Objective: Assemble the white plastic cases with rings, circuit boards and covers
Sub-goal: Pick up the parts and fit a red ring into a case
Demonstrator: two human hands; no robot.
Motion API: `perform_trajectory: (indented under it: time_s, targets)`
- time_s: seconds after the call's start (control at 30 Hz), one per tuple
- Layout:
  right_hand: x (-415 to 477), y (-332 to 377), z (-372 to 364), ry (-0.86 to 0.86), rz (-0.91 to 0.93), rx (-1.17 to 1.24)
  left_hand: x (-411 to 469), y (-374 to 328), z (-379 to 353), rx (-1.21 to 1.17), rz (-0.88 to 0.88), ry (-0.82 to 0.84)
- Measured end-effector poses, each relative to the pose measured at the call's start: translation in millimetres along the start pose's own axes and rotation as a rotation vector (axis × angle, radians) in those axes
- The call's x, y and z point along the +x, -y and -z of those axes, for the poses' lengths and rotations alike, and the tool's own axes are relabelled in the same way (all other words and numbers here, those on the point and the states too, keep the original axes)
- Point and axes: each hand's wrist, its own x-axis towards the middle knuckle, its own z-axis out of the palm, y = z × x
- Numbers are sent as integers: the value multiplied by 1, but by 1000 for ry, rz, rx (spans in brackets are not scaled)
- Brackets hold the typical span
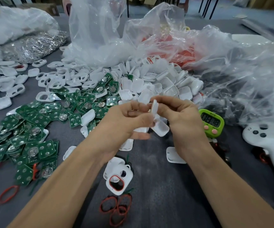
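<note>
Left hand [124, 119] and right hand [182, 117] both pinch white case pieces [160, 127], fingers curled; heaps of boards [39, 119], cases [157, 84] and rings [116, 206] lie unassembled.

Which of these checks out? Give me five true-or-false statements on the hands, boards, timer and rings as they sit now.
1. The left hand and the right hand both hold white plastic case pieces. True.
2. The green circuit boards are heaped right of the hands. False: they lie to the left.
3. The lime-green digital timer stands just right of the right hand. True.
4. The white open case below the hands holds a thin red ring. True.
5. The clear plastic bags lie nearest the person. False: they are along the far side.
</note>
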Motion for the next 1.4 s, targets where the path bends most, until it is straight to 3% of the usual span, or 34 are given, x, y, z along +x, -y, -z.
perform_trajectory:
  time_s: [0.1, 0.27, 0.4, 0.47, 0.57, 0.77, 0.97, 1.07, 1.23, 1.4]
  targets:
    - [-3, -1, -2, 106, 74, -208, -2, 0, 1, 48, 11, 10]
    - [-8, 31, 29, -89, 236, -802, 0, -2, -1, 105, -39, -114]
    - [-37, 61, 76, -76, -73, -1390, -1, -1, -7, 90, -33, -178]
    - [-60, 63, 89, -123, -197, -1487, -2, -2, -12, 94, -40, -162]
    - [-86, 50, 90, -178, -210, -1540, -5, -2, -19, 130, -59, -134]
    - [-89, 22, 66, -157, -35, -1419, -4, 4, -21, 193, -67, -148]
    - [-29, 4, 22, 6, 159, -1438, -1, 6, -14, 226, -92, -196]
    - [-8, -5, 12, -37, 205, -1373, 0, 8, -10, 206, -99, -229]
    - [-5, -4, 26, -226, 259, -758, 5, 13, -5, 236, -99, -249]
    - [-13, 7, 25, -112, -60, 9, 6, 15, -15, 252, -121, -197]
